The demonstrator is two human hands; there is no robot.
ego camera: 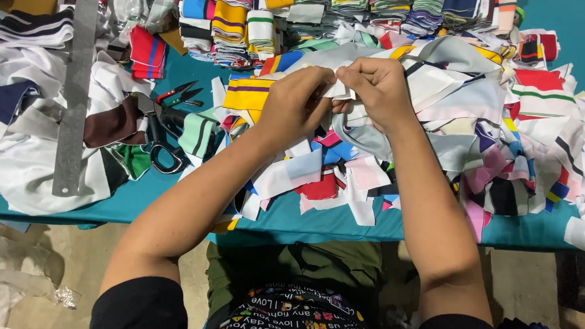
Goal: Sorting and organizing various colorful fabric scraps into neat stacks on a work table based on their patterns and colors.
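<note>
White cloth strip [340, 89] sits pinched between the left hand [294, 108] and the right hand [376, 89], both grasping it above a heap of coloured scraps [399, 163] on the teal table [316, 222], with black scissors [164, 138] lying well to the left.

Seen from above, a left hand [295, 104] and right hand [376, 89] together pinch a small white fabric strip [340, 89] over a heap of colourful fabric scraps [386, 163] on a teal table [303, 222]. Black-handled scissors [164, 134] and a long metal ruler [77, 80] lie to the left.
</note>
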